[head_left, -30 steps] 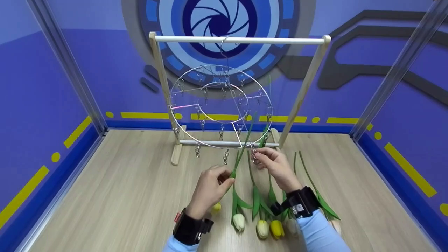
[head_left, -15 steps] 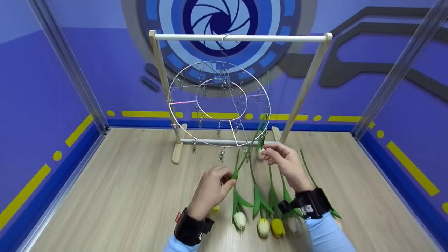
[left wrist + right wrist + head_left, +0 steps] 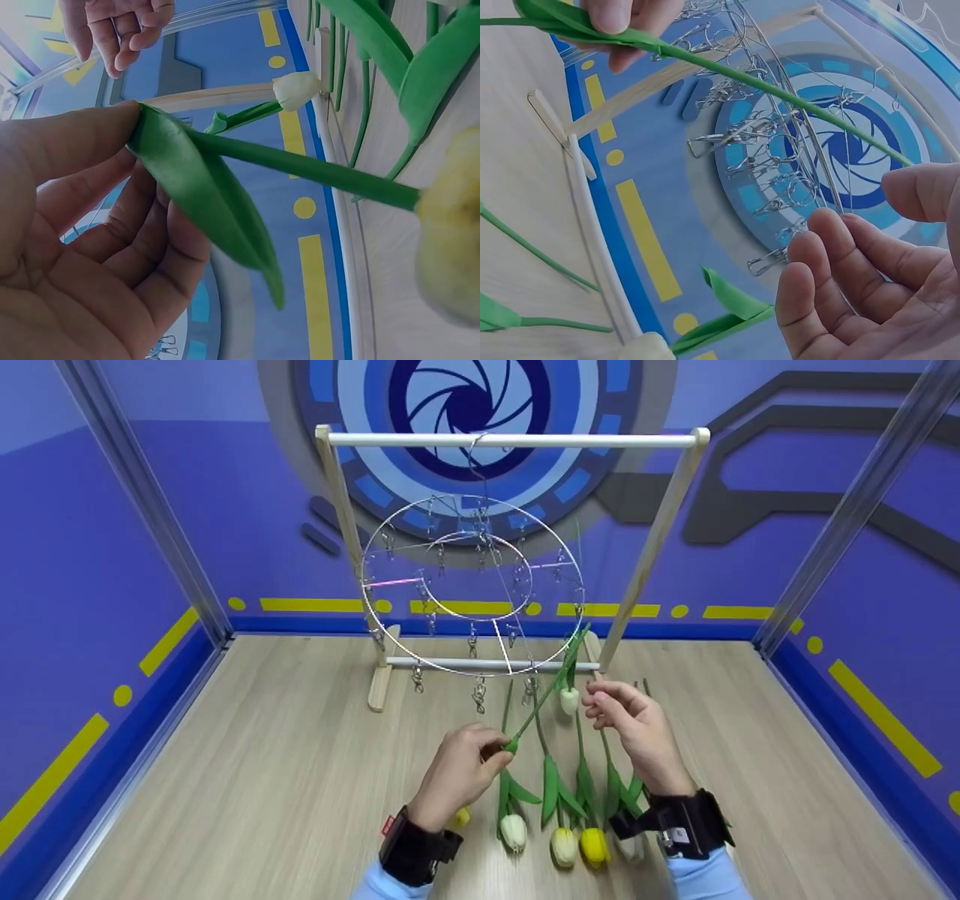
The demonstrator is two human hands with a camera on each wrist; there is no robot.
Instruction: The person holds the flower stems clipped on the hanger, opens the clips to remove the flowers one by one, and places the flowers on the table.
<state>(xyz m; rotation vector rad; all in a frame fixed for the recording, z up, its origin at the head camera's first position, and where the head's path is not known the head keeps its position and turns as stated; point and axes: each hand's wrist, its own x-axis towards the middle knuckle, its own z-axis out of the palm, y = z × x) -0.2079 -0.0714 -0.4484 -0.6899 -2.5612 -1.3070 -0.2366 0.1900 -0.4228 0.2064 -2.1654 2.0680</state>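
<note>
My left hand (image 3: 469,769) pinches a tulip (image 3: 300,169) by the base of its green leaves, between thumb and fingertips. Its stem end points up and right toward the ring hanger (image 3: 450,669); its pale yellowish bloom shows large in the left wrist view. My right hand (image 3: 637,727) holds nothing, its fingers relaxed and slightly bent. Just left of those fingers, a white tulip (image 3: 569,700) hangs bloom down from the hanger's right side. Metal clips (image 3: 480,694) dangle around the ring. In the right wrist view, the held tulip's stem (image 3: 795,97) passes in front of the clips.
A wooden rack (image 3: 660,540) bears the hanger on its white top bar (image 3: 585,440). Several tulips lie on the table (image 3: 285,780), among them a white tulip (image 3: 514,832) and a yellow tulip (image 3: 594,847). Blue printed walls (image 3: 885,607) enclose the space.
My right hand has left a clip at the ring's lower right and moved right and down, uncovering the hanging white tulip. My left hand shifts slightly right, its tulip's stem leaning further right.
</note>
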